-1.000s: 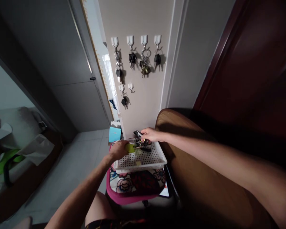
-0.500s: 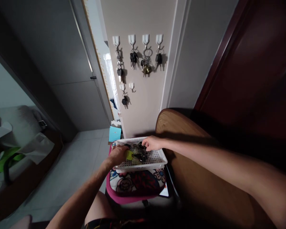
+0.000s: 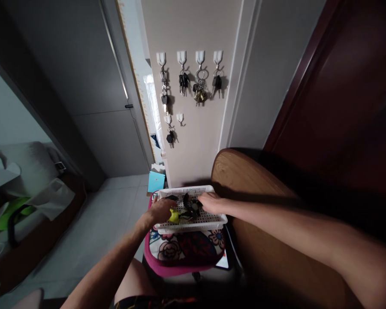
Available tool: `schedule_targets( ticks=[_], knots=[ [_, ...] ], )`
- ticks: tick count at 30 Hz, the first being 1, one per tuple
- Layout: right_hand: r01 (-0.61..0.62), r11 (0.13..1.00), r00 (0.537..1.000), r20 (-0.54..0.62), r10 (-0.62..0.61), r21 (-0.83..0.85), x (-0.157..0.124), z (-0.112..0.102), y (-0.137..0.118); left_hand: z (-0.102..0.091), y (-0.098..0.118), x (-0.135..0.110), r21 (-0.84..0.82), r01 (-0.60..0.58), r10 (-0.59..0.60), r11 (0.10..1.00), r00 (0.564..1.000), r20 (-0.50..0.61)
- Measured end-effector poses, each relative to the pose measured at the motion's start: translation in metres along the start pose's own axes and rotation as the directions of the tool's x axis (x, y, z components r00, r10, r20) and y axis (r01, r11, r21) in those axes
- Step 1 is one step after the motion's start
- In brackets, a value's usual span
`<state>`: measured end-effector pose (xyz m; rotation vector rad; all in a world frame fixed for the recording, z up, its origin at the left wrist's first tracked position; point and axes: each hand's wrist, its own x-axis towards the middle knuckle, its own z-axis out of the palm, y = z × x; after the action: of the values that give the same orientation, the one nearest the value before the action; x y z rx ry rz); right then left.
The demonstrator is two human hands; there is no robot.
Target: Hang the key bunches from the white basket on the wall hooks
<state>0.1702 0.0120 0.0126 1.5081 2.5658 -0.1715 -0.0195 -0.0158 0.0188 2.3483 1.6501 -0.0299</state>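
A white perforated tray [image 3: 212,222] rests on a pink floral stool cushion [image 3: 186,251]. Inside it lies a bunch of dark keys [image 3: 190,207] with a yellow-green tag [image 3: 174,216]. My left hand [image 3: 161,210] is closed on the yellow-green tag at the tray's left side. My right hand [image 3: 210,202] reaches into the tray from the right, fingers curled at the dark keys; whether it grips them is hidden. On the wall above, white hooks [image 3: 190,57] carry several key bunches [image 3: 200,92], and one lower hook [image 3: 180,118] hangs bare.
A rounded wooden tabletop [image 3: 244,180] stands right of the stool, under my right arm. A dark red door [image 3: 341,86] is at far right. A blue box [image 3: 156,181] sits on the tiled floor by the wall. A sofa with a green item [image 3: 9,214] is at left.
Both hands have dropped lower into the tray with the keys. The right hand moved slightly right and down; the view tilted so the hooks appear further right.
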Motion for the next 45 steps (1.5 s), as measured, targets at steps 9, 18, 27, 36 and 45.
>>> schedule_targets(
  ticks=[9,18,27,36,45],
  knots=[
    [0.046,0.956,0.984,-0.179,0.007,0.289,0.011,-0.065,0.013,-0.003,-0.015,0.005,-0.085,0.088,-0.106,0.993,0.965,-0.239],
    [0.083,0.751,0.974,-0.213,0.079,0.655,0.003,-0.088,0.020,0.012,0.002,0.016,0.061,0.128,-0.112,0.990,0.968,-0.224],
    [0.140,0.518,0.971,-0.219,0.094,0.844,-0.002,-0.101,0.017,0.006,0.013,0.016,-0.201,-0.019,-0.039,0.979,0.960,-0.278],
    [0.236,0.525,0.964,-0.266,-0.019,0.818,0.000,-0.090,0.015,-0.007,0.049,0.042,-0.722,-0.357,-0.028,0.592,0.887,-0.462],
    [0.368,0.570,0.883,-0.467,0.031,0.734,0.009,-0.079,0.013,-0.016,0.059,0.051,-0.834,-0.361,0.049,0.418,0.926,-0.375]
  ],
)
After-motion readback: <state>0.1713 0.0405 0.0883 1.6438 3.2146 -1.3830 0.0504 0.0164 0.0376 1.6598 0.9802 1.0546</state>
